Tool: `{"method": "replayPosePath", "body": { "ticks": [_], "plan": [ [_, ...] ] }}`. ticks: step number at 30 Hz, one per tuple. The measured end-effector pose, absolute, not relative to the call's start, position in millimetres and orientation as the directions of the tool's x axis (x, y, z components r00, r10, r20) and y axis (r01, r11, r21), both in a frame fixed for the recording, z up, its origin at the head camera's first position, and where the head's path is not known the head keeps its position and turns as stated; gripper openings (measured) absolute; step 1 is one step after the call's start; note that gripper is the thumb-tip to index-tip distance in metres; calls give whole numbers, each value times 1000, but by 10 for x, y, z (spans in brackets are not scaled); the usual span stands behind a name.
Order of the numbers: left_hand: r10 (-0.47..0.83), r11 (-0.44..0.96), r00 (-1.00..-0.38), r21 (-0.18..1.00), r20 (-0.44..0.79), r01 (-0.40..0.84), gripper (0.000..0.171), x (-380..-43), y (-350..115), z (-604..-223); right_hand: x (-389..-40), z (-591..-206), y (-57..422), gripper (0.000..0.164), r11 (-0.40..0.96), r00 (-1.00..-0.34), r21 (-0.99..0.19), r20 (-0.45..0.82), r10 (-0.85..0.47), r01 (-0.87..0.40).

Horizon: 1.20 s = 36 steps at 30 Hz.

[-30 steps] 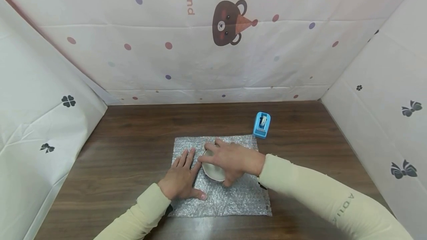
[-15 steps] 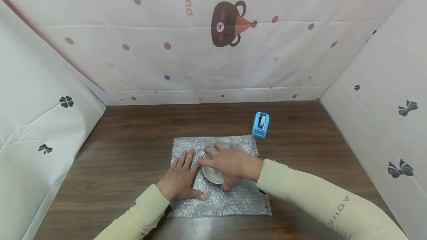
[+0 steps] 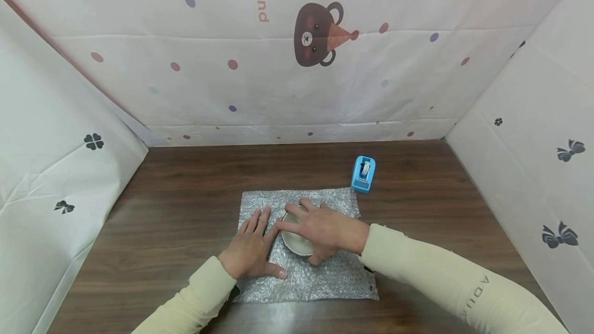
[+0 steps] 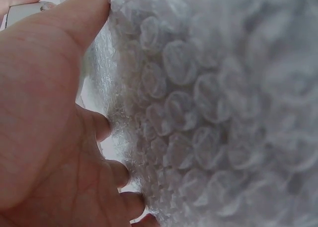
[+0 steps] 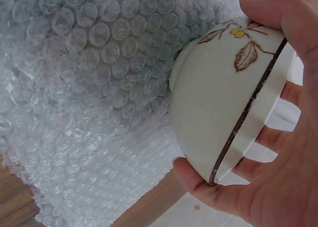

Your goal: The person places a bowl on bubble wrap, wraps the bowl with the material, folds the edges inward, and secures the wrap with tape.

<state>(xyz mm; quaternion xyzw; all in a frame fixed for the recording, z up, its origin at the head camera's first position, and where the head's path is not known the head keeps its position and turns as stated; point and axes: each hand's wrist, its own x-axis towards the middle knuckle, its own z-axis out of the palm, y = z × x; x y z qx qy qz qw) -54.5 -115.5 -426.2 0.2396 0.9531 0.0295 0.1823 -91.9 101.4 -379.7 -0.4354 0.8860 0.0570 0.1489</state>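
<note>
A sheet of bubble wrap point(image 3: 325, 282) lies spread on the wooden table. On it a cream bowl point(image 3: 296, 244) stands upright, its foot against the bubbles. My right hand point(image 3: 327, 231) spans the bowl from above and grips it round the rim. In the right wrist view the bowl point(image 5: 218, 103) shows a brown band below its rim and a leaf pattern with yellow berries. To the bowl's left my left hand point(image 3: 248, 251) rests flat on the wrap, fingers straight and thumb spread. Part of the bowl's inside is hidden under the right hand.
A blue tape dispenser point(image 3: 363, 174) stands at the wrap's far right corner. Brown wooden tabletop point(image 3: 185, 210) surrounds the sheet. White printed cloths hang behind and on both sides of the table.
Over the last second the right hand and the bowl have shifted very slightly toward me. The left hand keeps its place on the bubble wrap.
</note>
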Motion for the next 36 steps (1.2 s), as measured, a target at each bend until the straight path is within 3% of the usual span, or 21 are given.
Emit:
{"method": "replayPosePath", "body": {
  "ticks": [14, 23, 36],
  "plan": [
    [471, 881, -815, 147, -337, 449, 120, -563, -1158, -4242, -879, -3835, 1191, 124, 624, -582, -87, -280, -763, -776],
    [473, 881, -818, 160, -329, 445, 121, -555, -1161, -4245, -791, -3851, 1356, 128, 601, -582, -99, -169, -796, -793],
    [485, 875, -821, 176, -301, 452, 123, -560, -1161, -4232, -557, -3879, 1675, 138, 708, -685, -125, -182, -705, -695]
  ]
}}
